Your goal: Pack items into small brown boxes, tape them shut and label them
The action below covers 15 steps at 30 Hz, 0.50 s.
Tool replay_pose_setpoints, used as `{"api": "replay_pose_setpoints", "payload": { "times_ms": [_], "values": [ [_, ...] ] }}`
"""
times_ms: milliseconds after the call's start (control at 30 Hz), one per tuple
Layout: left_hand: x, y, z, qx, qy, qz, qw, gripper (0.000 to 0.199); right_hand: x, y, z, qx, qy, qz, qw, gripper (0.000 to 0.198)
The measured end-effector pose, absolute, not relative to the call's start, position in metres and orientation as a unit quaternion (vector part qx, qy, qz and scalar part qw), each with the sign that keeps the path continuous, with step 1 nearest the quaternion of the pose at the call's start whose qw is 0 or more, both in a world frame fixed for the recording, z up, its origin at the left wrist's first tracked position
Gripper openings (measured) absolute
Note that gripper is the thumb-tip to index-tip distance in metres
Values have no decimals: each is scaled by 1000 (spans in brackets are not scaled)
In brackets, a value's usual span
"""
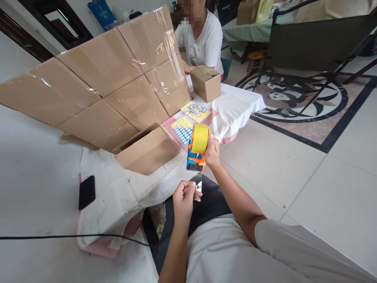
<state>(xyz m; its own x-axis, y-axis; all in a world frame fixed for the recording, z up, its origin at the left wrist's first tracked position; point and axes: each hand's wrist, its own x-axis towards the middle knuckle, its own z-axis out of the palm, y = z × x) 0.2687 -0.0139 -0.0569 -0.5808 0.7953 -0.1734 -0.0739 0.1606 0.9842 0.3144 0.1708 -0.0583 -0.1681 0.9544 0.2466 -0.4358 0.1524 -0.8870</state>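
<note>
My right hand (212, 151) is closed around a tape dispenser (194, 160) with blue and orange parts, held above my lap. A wide yellow tape roll (200, 138) sits on it. Just below, my left hand (185, 193) pinches a short strip of clear tape (198, 182) between thumb and fingers. Whether the strip still joins the roll is hard to make out. Left of the dispenser, an open cardboard box (150, 151) lies on the cloth-covered table. Beyond the dispenser are yellow sheets (182, 125) with small blue-edged white pieces on them.
A wall of taped cardboard boxes (97, 86) rises along the table's far left. One small closed box (206, 83) stands near a person in a white shirt (207, 39). A black phone (87, 192) lies on the white cloth (112, 188), with a black cable (118, 236) nearby.
</note>
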Motion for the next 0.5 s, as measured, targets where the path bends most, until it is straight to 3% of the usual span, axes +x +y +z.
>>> {"api": "replay_pose_setpoints", "payload": {
  "times_ms": [333,500],
  "values": [
    [268,-8,-66,242,721,589,273,34,308,154,-56,-279,-463,615,575,57],
    [267,-15,-66,236,745,568,259,36,315,160,-61,-292,-559,498,595,63]
  ]
}}
